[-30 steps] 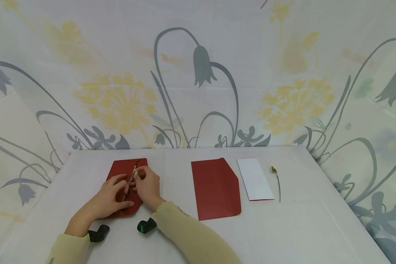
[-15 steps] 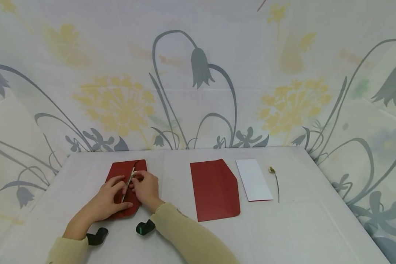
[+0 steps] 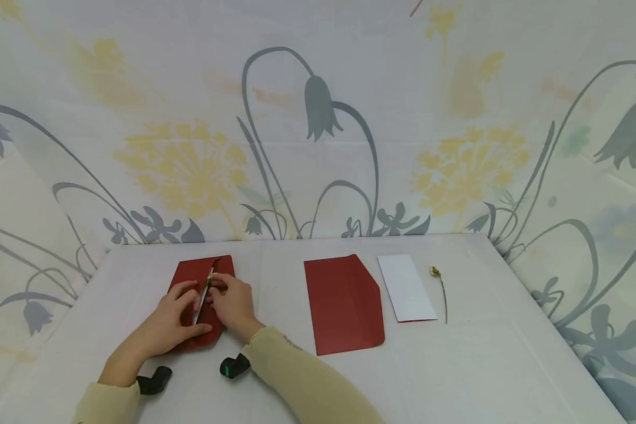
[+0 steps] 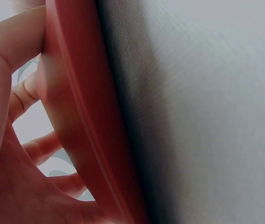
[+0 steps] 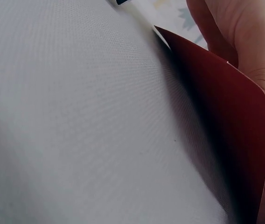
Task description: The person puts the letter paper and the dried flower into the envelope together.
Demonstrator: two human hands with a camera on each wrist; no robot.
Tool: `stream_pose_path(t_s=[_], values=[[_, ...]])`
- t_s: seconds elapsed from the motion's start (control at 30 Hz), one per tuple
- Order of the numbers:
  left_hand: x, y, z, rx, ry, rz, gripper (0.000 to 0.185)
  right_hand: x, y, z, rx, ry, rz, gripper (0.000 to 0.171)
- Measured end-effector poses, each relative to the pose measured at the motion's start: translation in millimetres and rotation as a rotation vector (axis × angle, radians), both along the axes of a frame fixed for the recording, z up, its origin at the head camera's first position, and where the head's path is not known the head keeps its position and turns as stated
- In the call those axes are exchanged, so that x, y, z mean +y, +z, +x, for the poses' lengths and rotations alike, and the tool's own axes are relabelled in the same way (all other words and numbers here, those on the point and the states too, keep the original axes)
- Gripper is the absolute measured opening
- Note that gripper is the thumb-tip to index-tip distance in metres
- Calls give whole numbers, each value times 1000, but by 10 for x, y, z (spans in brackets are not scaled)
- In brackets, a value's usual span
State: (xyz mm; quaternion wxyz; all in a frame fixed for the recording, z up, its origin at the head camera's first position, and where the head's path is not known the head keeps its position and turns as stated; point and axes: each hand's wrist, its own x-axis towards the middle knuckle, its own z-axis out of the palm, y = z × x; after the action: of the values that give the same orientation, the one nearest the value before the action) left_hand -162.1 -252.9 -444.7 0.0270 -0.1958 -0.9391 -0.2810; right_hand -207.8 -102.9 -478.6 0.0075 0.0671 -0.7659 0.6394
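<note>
A dark red envelope (image 3: 201,294) lies at the table's (image 3: 482,365) near left, a thin white strip standing along its middle. The head view shows the whole envelope from above; the wrist views show only its lifted red edge (image 4: 81,140) close up. The left hand (image 3: 172,321) and right hand (image 3: 233,303) both have curled fingers pinching it, side by side
</note>
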Motion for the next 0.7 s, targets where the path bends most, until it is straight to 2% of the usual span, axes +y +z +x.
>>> stream_pose_path(t_s=[0.07,0.3,0.33,0.5,0.57,0.7], values=[[-2,-2,0,1,2,4,46,8,7,8,15,15,40,28],[-2,-1,6,21,-7,-2,48,55,14,8,154,55,248,33],[-1,1,6,19,-7,-2,48,57,10,7,146,58,246,33],[0,-7,1,9,2,2,48,57,-3,2,39,71,51,30],[-2,-15,-3,5,3,2,48,56,-8,1,14,79,7,30],[-9,-27,-7,12,-2,4,48,65,-19,-11,38,120,85,36]])
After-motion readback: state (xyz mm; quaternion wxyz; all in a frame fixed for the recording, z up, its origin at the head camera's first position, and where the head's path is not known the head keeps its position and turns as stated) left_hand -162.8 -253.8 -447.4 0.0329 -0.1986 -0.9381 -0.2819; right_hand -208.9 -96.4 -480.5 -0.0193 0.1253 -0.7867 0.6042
